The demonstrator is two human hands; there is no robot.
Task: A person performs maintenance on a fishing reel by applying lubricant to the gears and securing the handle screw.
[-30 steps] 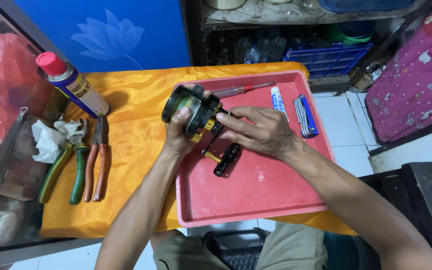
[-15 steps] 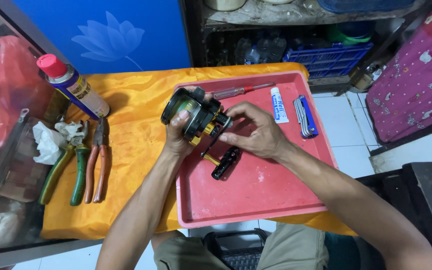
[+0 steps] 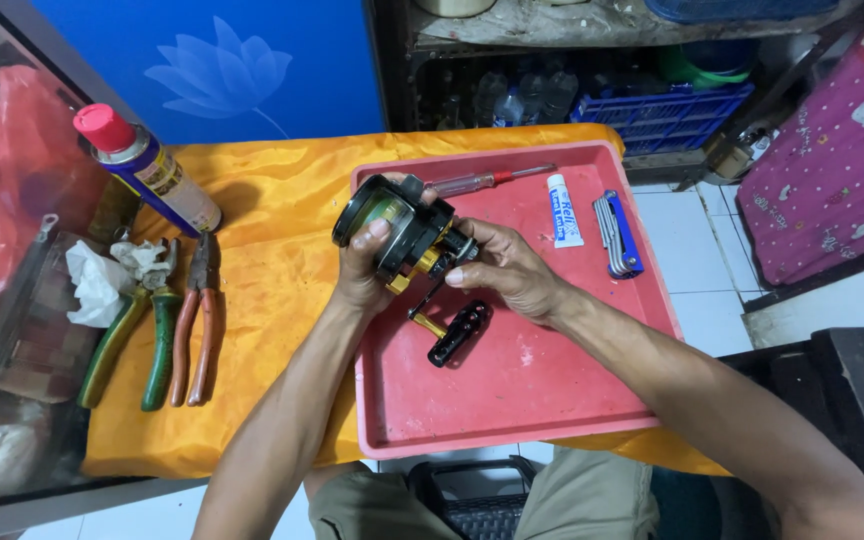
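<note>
A: Left edge first – what's on the desk (image 3: 272, 200)?

B: Orange cloth over it. Spray can (image 3: 147, 170) with red cap lying tilted, crumpled white rag (image 3: 92, 280) below it, then green-handled pliers (image 3: 137, 340) and orange-handled pliers (image 3: 197, 320) side by side, apart from the tray.

A: Hands?

B: Left hand (image 3: 367, 270) wrapped around a black and gold fishing reel (image 3: 397, 230), thumb pressed on its face. Right hand (image 3: 507, 270) touching the reel's right side, fingers curled at the gold part; can't tell what exactly they pinch.

A: Where's the reel?

B: Held up over the upper left corner of the red tray (image 3: 532, 400), not resting on it. Its black handle knob (image 3: 459, 333) hangs down, near the tray floor.

A: Rest of the tray?

B: Red-handled screwdriver (image 3: 487, 180) along the top edge, white tube (image 3: 564, 210) right of it, blue hex key set (image 3: 619, 235) furthest right, all lying flat and apart from each other
</note>
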